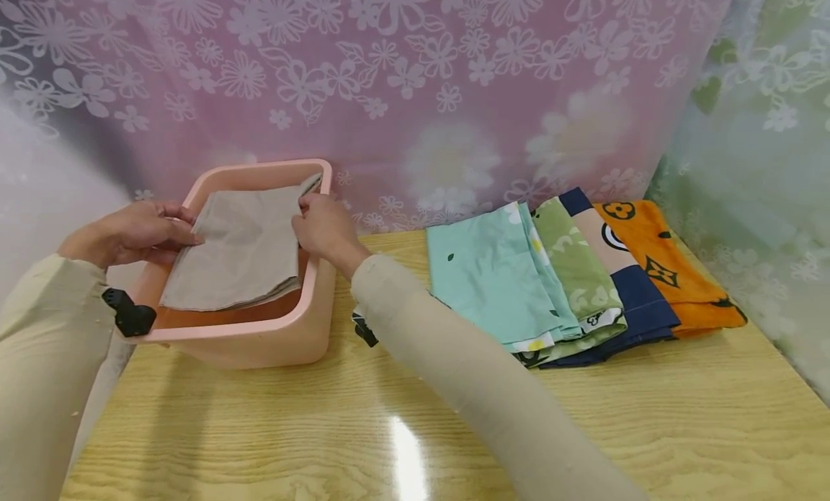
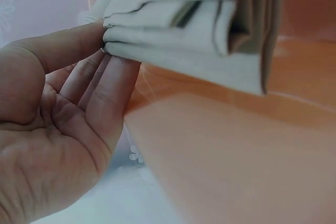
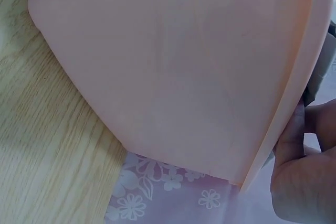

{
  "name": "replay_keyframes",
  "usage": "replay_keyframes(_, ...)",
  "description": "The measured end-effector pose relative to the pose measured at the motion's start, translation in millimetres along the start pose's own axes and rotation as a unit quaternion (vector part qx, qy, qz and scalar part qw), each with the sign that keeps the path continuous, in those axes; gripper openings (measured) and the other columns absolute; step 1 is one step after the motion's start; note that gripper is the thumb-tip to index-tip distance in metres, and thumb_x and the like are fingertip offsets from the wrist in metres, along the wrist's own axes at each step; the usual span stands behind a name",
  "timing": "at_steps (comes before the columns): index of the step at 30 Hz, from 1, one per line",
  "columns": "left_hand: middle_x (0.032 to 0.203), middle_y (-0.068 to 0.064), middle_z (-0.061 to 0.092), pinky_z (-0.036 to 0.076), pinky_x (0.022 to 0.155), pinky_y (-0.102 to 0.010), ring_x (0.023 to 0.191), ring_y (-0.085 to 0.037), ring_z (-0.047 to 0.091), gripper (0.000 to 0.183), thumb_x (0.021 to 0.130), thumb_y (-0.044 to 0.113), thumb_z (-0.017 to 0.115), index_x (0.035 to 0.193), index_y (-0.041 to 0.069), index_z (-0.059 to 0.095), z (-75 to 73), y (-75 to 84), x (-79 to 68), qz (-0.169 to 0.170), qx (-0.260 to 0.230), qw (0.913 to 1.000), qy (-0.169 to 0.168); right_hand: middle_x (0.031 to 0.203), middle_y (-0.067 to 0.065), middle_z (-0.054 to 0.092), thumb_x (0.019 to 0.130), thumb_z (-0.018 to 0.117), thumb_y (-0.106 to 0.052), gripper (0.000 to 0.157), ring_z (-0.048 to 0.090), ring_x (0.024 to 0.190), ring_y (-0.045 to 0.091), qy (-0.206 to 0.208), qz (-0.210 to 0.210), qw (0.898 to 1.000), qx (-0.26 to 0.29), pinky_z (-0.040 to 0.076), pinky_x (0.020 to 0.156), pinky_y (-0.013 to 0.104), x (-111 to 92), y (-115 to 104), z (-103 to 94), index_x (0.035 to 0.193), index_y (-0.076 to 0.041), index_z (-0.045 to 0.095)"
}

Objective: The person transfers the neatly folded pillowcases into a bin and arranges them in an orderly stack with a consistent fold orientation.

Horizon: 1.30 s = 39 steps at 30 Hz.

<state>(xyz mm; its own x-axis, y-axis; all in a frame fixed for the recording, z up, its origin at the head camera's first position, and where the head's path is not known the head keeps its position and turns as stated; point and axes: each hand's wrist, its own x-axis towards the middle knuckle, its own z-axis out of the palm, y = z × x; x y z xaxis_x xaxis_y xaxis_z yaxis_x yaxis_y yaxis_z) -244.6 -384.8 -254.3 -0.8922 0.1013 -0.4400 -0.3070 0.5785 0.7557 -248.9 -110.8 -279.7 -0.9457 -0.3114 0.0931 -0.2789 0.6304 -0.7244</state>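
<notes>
A folded grey-beige cloth (image 1: 243,241) lies flat across the mouth of a pink plastic bin (image 1: 253,351) at the left of the table. My left hand (image 1: 139,234) pinches its left edge, the thumb on top and fingers underneath. In the left wrist view, several layers of the folded cloth (image 2: 173,32) show beside the left hand (image 2: 63,98). At the opposite edge, my right hand (image 1: 327,227) pinches the cloth near a turned-up corner, just inside the rim. The right wrist view shows mostly the bin's outer wall (image 3: 178,66), with the right hand (image 3: 304,177) partly cut off.
Several folded cloths overlap on the right of the wooden table (image 1: 292,429): a mint one (image 1: 486,270), a green one (image 1: 570,249), a navy and beige one (image 1: 638,292) and an orange one (image 1: 687,270). A pink floral curtain (image 1: 389,90) hangs behind.
</notes>
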Motion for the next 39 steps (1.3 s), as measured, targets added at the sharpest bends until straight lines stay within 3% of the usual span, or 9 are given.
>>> replay_keyframes(5, 0.087, 0.004, 0.064, 0.056, 0.071, -0.037, 0.077, -0.017, 0.065, 0.028, 0.093, 0.014, 0.063, 0.115, 0.002, 0.05, 0.9, 0.8, -0.8, 0.001, 0.009, 1.0, -0.001, 0.066, -0.002, 0.049, 0.098, 0.049, -0.017, 0.016, 0.048, 0.061, 0.012, 0.002, 0.0, 1.0, -0.018, 0.038, 0.055, 0.022, -0.7, -1.2, 0.7, 0.101, -0.011, 0.064)
replay_keyframes(13, 0.088, 0.003, 0.064, 0.056, 0.072, -0.038, 0.077, -0.016, 0.065, 0.028, 0.093, 0.013, 0.064, 0.114, 0.001, 0.05, 0.7, 2.2, -3.8, 0.007, 0.023, 0.9997, 0.005, 0.072, -0.001, 0.056, 0.099, 0.05, -0.018, 0.015, 0.053, 0.066, 0.012, 0.004, 0.001, 0.999, -0.037, 0.042, 0.058, 0.021, -0.3, -3.6, 2.0, 0.101, -0.012, 0.064)
replay_keyframes(23, 0.087, 0.002, 0.061, 0.056, 0.067, -0.034, 0.075, -0.015, 0.062, 0.035, 0.093, 0.012, 0.063, 0.117, -0.005, 0.043, 4.8, 4.6, -4.9, 0.016, 0.054, 0.9983, 0.017, 0.06, -0.001, 0.044, 0.099, 0.05, -0.017, 0.022, 0.044, 0.054, 0.011, -0.005, -0.025, 0.999, -0.024, 0.036, 0.049, 0.021, -1.4, -0.8, -2.7, 0.079, -0.009, 0.054)
replay_keyframes(30, 0.086, 0.001, 0.062, 0.055, 0.064, -0.032, 0.073, -0.015, 0.06, 0.029, 0.091, 0.009, 0.064, 0.111, -0.006, 0.049, 9.0, 4.0, -3.7, 0.021, 0.067, 0.9975, 0.013, 0.056, -0.002, 0.039, 0.1, 0.05, -0.019, 0.026, 0.039, 0.047, 0.01, -0.033, -0.02, 0.999, -0.028, 0.034, 0.046, 0.02, -5.2, -2.2, -4.2, 0.076, -0.008, 0.053)
replay_keyframes(34, 0.082, 0.0, 0.06, 0.054, 0.059, -0.03, 0.07, -0.014, 0.058, 0.027, 0.089, 0.008, 0.065, 0.107, -0.004, 0.049, 10.8, 3.1, -2.6, 0.018, 0.084, 0.9961, 0.02, 0.058, 0.0, 0.045, 0.1, 0.05, -0.021, 0.024, 0.042, 0.047, 0.01, -0.051, -0.015, 0.998, -0.042, 0.036, 0.046, 0.02, -6.6, -5.6, -4.6, 0.082, -0.007, 0.058)
replay_keyframes(37, 0.093, -0.01, 0.061, 0.055, 0.065, -0.032, 0.076, -0.016, 0.061, 0.036, 0.091, 0.008, 0.062, 0.118, -0.009, 0.045, 10.9, 7.3, -4.7, 0.019, 0.1, 0.9946, 0.018, 0.063, 0.0, 0.051, 0.099, 0.052, -0.024, 0.024, 0.045, 0.051, 0.009, -0.067, -0.031, 0.996, -0.056, 0.038, 0.051, 0.02, -8.0, -9.5, -11.1, 0.084, -0.006, 0.059)
replay_keyframes(39, 0.108, -0.024, 0.058, 0.056, 0.073, -0.037, 0.089, -0.026, 0.063, 0.049, 0.094, 0.012, 0.058, 0.13, -0.013, 0.036, 10.9, 11.7, -8.7, 0.015, 0.117, 0.993, 0.011, 0.066, 0.002, 0.05, 0.097, 0.054, -0.026, 0.027, 0.043, 0.053, 0.011, -0.097, -0.055, 0.993, -0.046, 0.037, 0.053, 0.021, -10.5, -12.1, -18.6, 0.085, -0.003, 0.06)
